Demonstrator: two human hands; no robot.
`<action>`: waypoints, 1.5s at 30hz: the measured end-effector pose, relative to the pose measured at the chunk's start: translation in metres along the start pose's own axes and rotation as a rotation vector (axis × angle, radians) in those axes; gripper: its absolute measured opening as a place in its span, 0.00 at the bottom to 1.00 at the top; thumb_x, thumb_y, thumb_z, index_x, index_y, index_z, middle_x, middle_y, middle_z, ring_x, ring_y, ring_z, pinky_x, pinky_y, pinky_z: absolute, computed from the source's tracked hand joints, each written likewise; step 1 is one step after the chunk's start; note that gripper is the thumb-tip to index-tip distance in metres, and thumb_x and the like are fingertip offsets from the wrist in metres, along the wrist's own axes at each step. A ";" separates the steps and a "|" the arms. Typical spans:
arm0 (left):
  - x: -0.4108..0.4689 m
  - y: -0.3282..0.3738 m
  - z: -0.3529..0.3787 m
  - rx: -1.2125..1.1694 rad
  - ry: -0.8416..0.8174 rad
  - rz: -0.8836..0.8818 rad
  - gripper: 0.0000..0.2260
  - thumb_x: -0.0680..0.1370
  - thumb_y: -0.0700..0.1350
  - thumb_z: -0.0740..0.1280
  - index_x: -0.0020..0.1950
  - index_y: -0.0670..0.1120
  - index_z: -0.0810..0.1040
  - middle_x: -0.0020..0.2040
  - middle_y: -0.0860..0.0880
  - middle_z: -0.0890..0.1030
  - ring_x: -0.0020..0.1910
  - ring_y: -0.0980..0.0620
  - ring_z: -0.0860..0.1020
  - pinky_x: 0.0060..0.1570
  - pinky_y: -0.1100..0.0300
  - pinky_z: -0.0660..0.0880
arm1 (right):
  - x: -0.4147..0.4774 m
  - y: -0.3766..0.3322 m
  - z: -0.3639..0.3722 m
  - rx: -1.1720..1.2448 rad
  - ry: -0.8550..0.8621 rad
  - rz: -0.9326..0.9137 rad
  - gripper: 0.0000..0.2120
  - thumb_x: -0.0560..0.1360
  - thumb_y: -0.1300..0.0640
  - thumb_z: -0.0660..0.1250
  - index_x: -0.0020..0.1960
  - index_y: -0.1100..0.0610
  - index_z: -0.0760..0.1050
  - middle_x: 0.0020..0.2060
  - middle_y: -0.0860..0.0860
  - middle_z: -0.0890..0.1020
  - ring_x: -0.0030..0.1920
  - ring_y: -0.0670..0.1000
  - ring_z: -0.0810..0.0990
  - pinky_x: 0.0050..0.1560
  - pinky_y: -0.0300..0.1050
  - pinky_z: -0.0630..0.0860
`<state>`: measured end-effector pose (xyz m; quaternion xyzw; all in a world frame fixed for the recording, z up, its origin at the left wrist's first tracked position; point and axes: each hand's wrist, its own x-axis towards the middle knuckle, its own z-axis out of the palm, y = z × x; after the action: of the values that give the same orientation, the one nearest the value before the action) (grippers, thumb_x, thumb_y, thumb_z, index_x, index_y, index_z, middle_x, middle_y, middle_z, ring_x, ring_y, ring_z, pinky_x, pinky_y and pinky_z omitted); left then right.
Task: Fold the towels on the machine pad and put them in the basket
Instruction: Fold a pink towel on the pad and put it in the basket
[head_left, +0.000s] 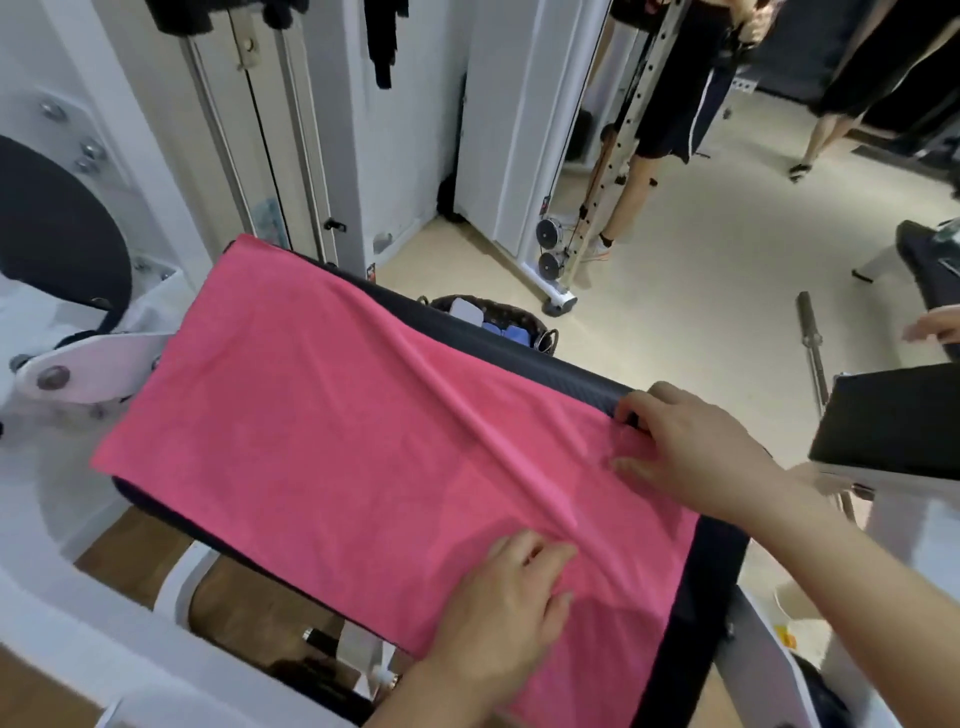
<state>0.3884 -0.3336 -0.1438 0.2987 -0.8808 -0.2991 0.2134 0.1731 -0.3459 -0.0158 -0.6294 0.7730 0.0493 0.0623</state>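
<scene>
Head view: pink terry towel (322, 415) lies spread over the black padded machine pad (571, 379). Left hand (498, 608) pinches the near edge at a crease. Right hand (696, 447) pinches the far right corner. Dark woven basket (537, 325) sits just behind the pad.

Bare throughout: left hand (504, 608) and right hand (696, 447) ungloved, both forearms uncovered as far as the view reaches.

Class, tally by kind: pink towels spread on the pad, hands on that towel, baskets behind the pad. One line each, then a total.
Pink towel: 1
Hands on it, left hand and right hand: 2
Basket: 1
Total: 4
</scene>
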 end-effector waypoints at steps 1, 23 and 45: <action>-0.001 0.007 0.007 0.016 -0.011 0.012 0.16 0.74 0.54 0.60 0.61 0.55 0.73 0.48 0.54 0.75 0.46 0.52 0.77 0.40 0.57 0.79 | 0.000 0.004 0.002 0.006 0.027 0.014 0.16 0.72 0.43 0.67 0.56 0.49 0.71 0.48 0.48 0.73 0.49 0.52 0.74 0.44 0.47 0.72; 0.001 0.084 0.047 -0.118 0.121 -0.575 0.05 0.68 0.45 0.66 0.36 0.49 0.69 0.28 0.54 0.71 0.29 0.55 0.69 0.29 0.65 0.63 | 0.024 0.068 -0.015 0.973 -0.141 -0.042 0.05 0.75 0.57 0.70 0.44 0.57 0.76 0.26 0.47 0.73 0.24 0.45 0.65 0.26 0.38 0.61; -0.061 0.011 -0.074 -0.476 0.458 -0.755 0.06 0.78 0.41 0.68 0.49 0.51 0.80 0.41 0.57 0.83 0.36 0.63 0.79 0.36 0.72 0.72 | 0.058 0.003 -0.051 0.222 -0.107 -0.403 0.25 0.64 0.62 0.77 0.60 0.54 0.79 0.47 0.50 0.76 0.45 0.50 0.76 0.49 0.45 0.76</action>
<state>0.4693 -0.3157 -0.0946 0.5975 -0.5492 -0.4749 0.3403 0.1572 -0.4092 0.0256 -0.7568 0.6280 -0.0162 0.1805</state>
